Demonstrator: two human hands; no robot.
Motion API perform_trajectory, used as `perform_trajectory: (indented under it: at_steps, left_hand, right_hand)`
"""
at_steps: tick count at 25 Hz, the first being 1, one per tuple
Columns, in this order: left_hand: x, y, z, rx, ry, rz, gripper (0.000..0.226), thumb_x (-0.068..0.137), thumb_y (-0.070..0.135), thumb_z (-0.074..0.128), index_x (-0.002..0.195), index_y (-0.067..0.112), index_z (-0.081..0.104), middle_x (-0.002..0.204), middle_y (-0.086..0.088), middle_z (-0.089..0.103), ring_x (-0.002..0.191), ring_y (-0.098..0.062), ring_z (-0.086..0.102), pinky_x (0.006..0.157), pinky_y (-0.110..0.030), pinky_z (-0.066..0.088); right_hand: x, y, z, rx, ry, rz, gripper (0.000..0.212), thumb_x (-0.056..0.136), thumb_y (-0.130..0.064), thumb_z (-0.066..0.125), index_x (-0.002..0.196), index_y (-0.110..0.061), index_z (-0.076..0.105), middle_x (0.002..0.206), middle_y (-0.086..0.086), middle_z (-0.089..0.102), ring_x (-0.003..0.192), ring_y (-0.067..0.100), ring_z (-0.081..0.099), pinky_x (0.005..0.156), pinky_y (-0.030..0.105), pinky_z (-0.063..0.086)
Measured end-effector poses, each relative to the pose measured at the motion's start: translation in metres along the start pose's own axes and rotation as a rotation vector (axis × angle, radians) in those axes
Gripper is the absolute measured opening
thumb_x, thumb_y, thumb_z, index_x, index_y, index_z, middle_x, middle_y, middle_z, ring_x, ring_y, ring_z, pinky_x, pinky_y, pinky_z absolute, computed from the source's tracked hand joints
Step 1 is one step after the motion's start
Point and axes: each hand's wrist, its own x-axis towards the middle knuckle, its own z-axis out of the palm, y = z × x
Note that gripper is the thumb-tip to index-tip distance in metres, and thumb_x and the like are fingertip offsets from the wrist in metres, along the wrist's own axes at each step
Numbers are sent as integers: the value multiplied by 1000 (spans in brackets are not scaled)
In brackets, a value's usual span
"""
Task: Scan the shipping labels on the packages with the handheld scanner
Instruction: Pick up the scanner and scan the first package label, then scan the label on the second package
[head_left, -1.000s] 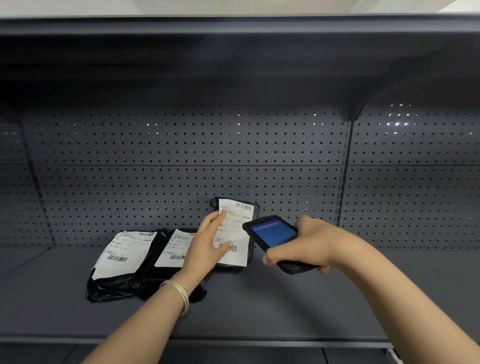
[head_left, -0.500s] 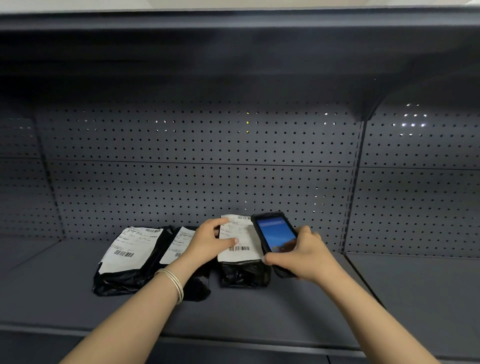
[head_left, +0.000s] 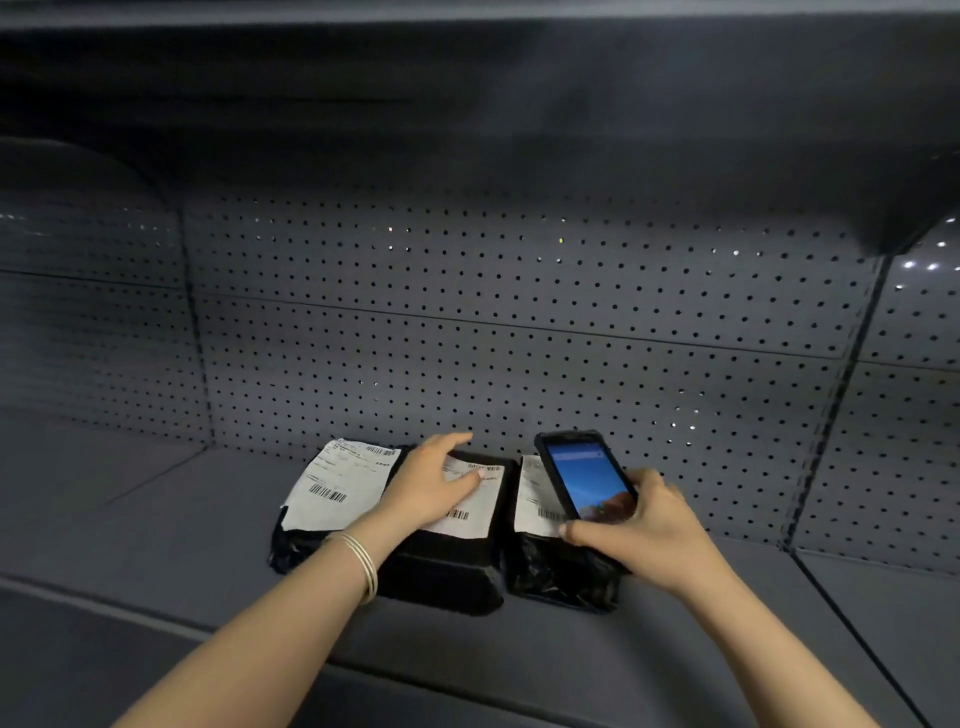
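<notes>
Scanner (head_left: 586, 477) in right-hand fingers (head_left: 644, 480)

Black packages (head_left: 441, 571), white barcoded labels (head_left: 337, 491), blue-lit scanner (head_left: 584, 480), grey perforated backboard (head_left: 519, 322)

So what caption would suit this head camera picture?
Right hand holds the scanner over the right package; left hand rests on the middle package.

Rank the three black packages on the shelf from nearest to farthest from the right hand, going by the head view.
1. Right package: directly under the right hand, which holds the scanner over its label.
2. Middle package: just to the left, with the left hand resting on its label.
3. Left package: farthest left, beyond the left hand.
</notes>
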Motion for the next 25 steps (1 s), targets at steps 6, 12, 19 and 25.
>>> perform_trajectory:
  at_steps: [6, 12, 19, 25]
  left_hand:
    - [21, -58, -32, 251, -84, -52, 54, 87, 45, 55, 134, 22, 46, 139, -5, 48, 130, -24, 39, 105, -38, 33]
    - [52, -71, -20, 301, -160, -35, 26, 86, 44, 55, 84, 18, 57, 117, -6, 53, 119, -27, 40, 100, -41, 36]
    - [61, -77, -12, 26, -148, 90, 21, 91, 23, 54, 75, 12, 48, 111, -3, 51, 98, -17, 50, 83, -26, 37]
    - [56, -64, -17, -182, -39, 183, 23, 93, 28, 50, 76, 13, 48, 128, 2, 54, 114, -14, 52, 97, -39, 46]
  right_hand:
    - [9, -39, 41, 2, 37, 22, 62, 41, -49, 83, 90, -29, 50, 99, -4, 71, 111, 17, 61, 92, 41, 57]
    - [16, -60, 68, -13, 131, 48, 53, 58, -37, 90, 86, -33, 45, 104, 0, 70, 113, 14, 57, 91, 35, 52]
    - [16, -65, 75, -60, 181, 91, 59, 68, -28, 86, 114, -21, 50, 93, -9, 72, 120, 13, 48, 73, 22, 43]
    - [11, -74, 67, -80, 174, 108, 60, 61, -35, 88, 108, -26, 52, 104, -5, 69, 110, 8, 53, 69, 21, 44]
